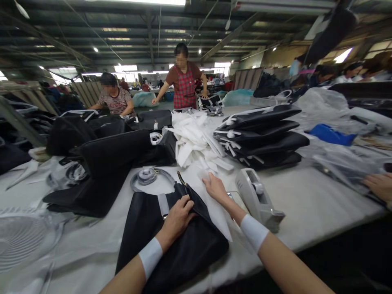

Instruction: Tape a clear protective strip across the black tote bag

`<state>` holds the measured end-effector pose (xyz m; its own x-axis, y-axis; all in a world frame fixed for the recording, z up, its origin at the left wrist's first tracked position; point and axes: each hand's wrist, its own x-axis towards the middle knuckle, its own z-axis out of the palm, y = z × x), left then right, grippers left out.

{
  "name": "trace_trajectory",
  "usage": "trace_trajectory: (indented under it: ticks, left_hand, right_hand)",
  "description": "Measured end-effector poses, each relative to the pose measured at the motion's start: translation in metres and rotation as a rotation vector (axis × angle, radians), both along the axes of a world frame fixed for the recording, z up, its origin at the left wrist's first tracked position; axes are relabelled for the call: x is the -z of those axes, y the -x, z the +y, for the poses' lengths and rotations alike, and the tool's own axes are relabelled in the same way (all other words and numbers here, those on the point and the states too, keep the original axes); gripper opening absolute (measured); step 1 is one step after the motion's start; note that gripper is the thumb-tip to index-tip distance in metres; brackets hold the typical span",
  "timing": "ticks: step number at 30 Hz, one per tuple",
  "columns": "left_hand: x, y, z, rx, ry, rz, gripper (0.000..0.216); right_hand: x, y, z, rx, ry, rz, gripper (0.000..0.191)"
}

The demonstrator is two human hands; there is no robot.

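A black bag (171, 245) lies flat on the white table (306, 200) right in front of me. My left hand (179, 216) is closed on the bag's upper edge near a metal clasp. My right hand (216, 187) reaches forward with its fingers pinched on a white sheet of paper (219, 214) that lies over the bag's right side. Both wrists wear white bands.
A white tape dispenser (257, 198) stands just right of my right hand. Behind are a heap of white paper (196, 141), a stack of black bags (260, 134), more black bags (107, 163) at left, a fan (24, 237), and two people working at the far end. Another person's hand (379, 185) rests at the right edge.
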<state>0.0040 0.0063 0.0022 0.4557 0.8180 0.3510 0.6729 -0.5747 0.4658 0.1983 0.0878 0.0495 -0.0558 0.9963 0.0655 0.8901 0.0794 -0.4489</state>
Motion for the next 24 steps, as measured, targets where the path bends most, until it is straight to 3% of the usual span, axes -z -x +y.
trace_trajectory:
  ticks: [3, 7, 15, 24]
  left_hand:
    - [0.001, 0.0, -0.001, 0.007, -0.008, -0.015, 0.022]
    - [0.003, 0.001, -0.003, 0.005, -0.012, -0.028, 0.023]
    - [0.001, 0.001, -0.004, 0.03, -0.017, -0.099, 0.025]
    - [0.002, 0.003, -0.002, 0.044, -0.016, -0.041, 0.02]
  right_hand:
    - [-0.017, -0.011, -0.003, -0.027, 0.013, 0.072, 0.023]
    - [-0.025, 0.003, -0.006, -0.057, 0.044, 0.146, 0.026]
    - [0.004, 0.039, -0.018, -0.002, 0.155, 0.126, 0.012]
    - [0.013, 0.057, -0.017, 0.123, 0.103, 0.108, 0.024]
